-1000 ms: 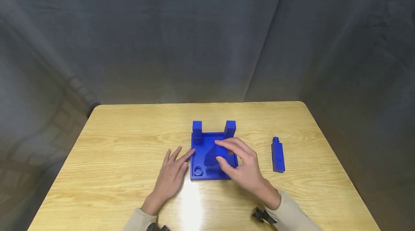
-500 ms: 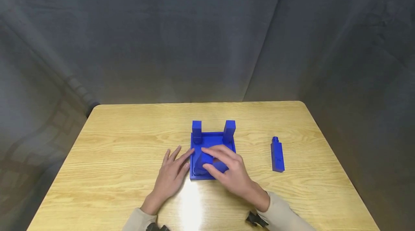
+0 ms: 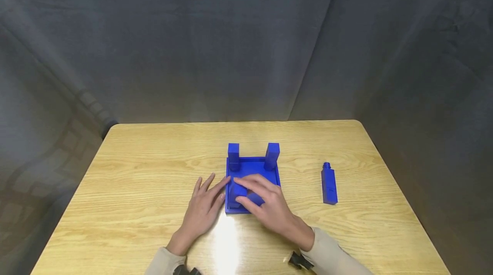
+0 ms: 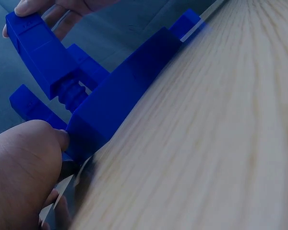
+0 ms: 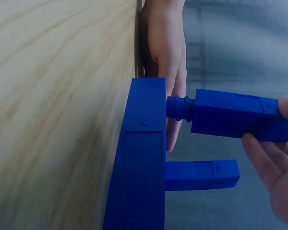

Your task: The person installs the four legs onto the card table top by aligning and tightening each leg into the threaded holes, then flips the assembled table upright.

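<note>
A blue square tabletop (image 3: 252, 167) with a raised rim lies flat on the wooden table. My right hand (image 3: 271, 208) pinches a blue table leg (image 5: 221, 112) near its upper end, between thumb and fingers. The leg stands over the near left corner, slightly tilted in the left wrist view. Its threaded end (image 5: 181, 108) meets the tabletop there, with several threads still showing. Fingers straight and spread, my left hand (image 3: 202, 213) rests beside the tabletop and touches its left edge. Two more legs, left (image 3: 233, 155) and right (image 3: 272, 155), stand upright at the far corners.
Another blue leg (image 3: 329, 186) lies on the wooden table (image 3: 154, 159) to the right, its threaded end pointing away from me. Grey curtains (image 3: 215, 43) hang behind the table and along both sides.
My right hand has carried the leg leftward and nearer to me, from over the tabletop's middle to its near left corner, bringing it more upright. The left hand has stayed in place.
</note>
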`<state>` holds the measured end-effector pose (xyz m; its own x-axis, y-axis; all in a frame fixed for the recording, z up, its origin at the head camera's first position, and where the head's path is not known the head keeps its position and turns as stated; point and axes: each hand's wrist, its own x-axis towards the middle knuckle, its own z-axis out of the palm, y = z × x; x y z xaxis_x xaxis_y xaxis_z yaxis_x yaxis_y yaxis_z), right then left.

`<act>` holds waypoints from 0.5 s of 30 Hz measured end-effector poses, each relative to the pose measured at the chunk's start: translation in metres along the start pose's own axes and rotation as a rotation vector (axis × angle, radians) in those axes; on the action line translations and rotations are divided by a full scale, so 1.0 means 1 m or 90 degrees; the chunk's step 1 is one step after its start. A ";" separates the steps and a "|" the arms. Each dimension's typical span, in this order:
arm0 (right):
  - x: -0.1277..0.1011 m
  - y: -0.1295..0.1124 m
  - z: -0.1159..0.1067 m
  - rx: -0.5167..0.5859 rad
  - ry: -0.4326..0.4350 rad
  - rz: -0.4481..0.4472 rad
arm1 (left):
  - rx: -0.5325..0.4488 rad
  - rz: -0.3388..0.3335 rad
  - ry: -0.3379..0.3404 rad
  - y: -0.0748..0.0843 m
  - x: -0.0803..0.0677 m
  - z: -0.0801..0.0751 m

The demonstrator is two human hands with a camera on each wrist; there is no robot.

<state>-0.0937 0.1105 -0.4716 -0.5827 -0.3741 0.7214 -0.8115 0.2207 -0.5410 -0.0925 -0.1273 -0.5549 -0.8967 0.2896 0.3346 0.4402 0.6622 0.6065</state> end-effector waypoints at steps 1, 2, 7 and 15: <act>0.000 0.000 0.000 -0.004 -0.001 0.000 | 0.001 0.000 -0.001 0.000 0.000 0.000; 0.001 0.000 0.000 -0.007 -0.003 -0.001 | 0.002 0.000 -0.001 0.000 0.000 0.000; 0.002 0.000 0.000 -0.026 -0.015 -0.004 | 0.007 -0.001 -0.002 -0.001 0.000 0.000; 0.004 -0.002 0.000 -0.084 -0.063 -0.023 | 0.005 0.011 0.001 0.000 0.000 0.000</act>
<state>-0.0943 0.1088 -0.4679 -0.5509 -0.4698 0.6898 -0.8345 0.3197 -0.4488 -0.0925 -0.1274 -0.5548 -0.8893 0.2999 0.3452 0.4545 0.6624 0.5955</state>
